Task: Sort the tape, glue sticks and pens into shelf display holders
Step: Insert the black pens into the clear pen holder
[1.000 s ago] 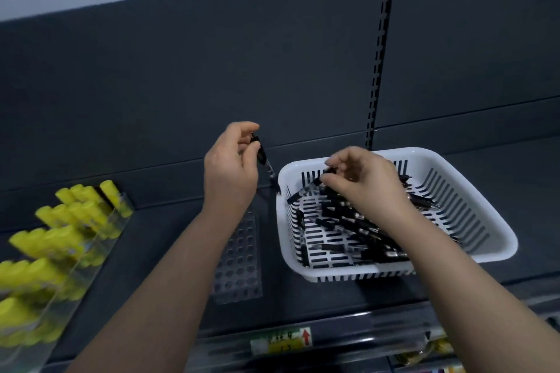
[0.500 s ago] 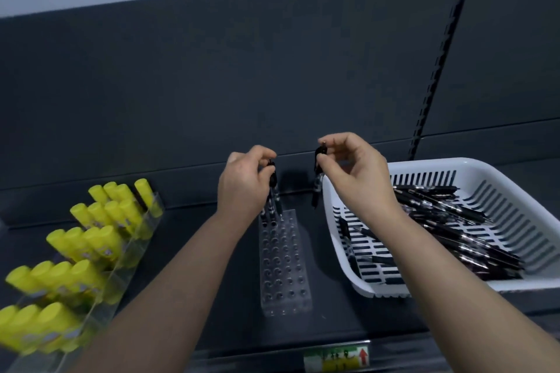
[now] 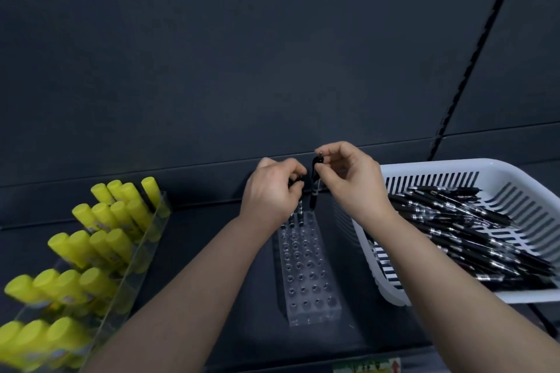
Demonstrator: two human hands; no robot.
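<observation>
While your left hand [image 3: 271, 194] grips a pen [image 3: 296, 181], your right hand [image 3: 353, 183] pinches a second pen [image 3: 314, 191] upright just beside it.

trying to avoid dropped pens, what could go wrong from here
The left hand and right hand crowd the same back rows of the clear holder; they could knock each other's pens askew. The black pen in the right hand is pinched only near its top, so its tip may swing and miss a hole.
</observation>
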